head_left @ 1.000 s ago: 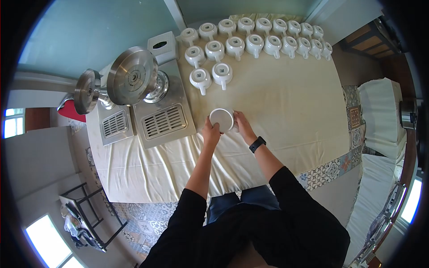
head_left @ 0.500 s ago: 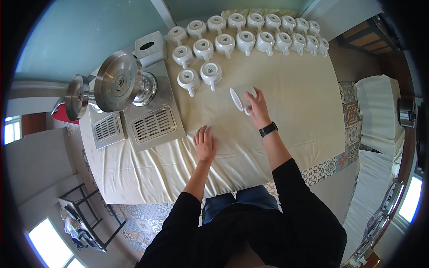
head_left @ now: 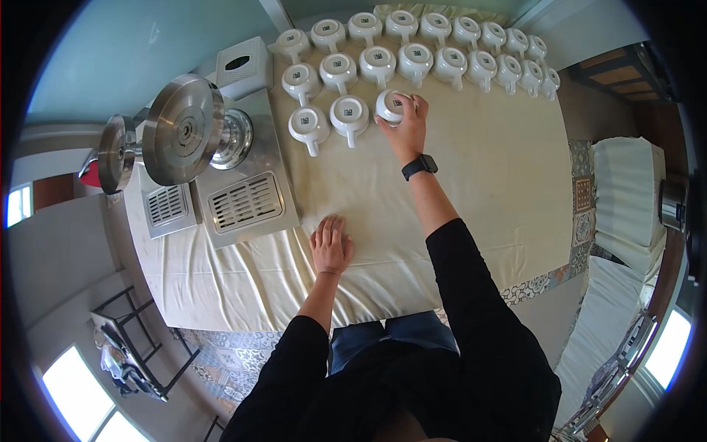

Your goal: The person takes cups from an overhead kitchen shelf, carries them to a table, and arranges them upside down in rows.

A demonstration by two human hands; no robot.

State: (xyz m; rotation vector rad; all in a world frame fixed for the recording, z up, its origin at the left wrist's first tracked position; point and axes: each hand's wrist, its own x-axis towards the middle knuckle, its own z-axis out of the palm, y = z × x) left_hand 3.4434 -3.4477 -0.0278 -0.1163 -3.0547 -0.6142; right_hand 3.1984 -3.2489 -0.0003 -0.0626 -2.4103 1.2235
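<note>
In my right hand (head_left: 407,131) is a white cup (head_left: 390,107), turned upside down with its base facing up. My fingers grip it from its right side, beside the front row on the table. To its left stands another upturned white cup (head_left: 349,118), and left of that a further one (head_left: 308,127). Behind them, several more upturned cups (head_left: 377,66) form two long rows, handles mostly toward me. My left hand (head_left: 331,243) rests palm down on the cream tablecloth (head_left: 471,214) near the front edge, fingers stretched out, holding nothing.
On the left stand metal drink dispenser bases with a round steel tray (head_left: 184,131) and a slotted drip grate (head_left: 245,202). A white tissue box (head_left: 243,66) sits behind them. Right of the table is a cloth-covered table (head_left: 626,184); a black metal rack (head_left: 143,346) is at lower left.
My right hand has moved forward and left with the cup, which was tilted on its side and is now base up beside the front row. My left hand stays on the cloth.
</note>
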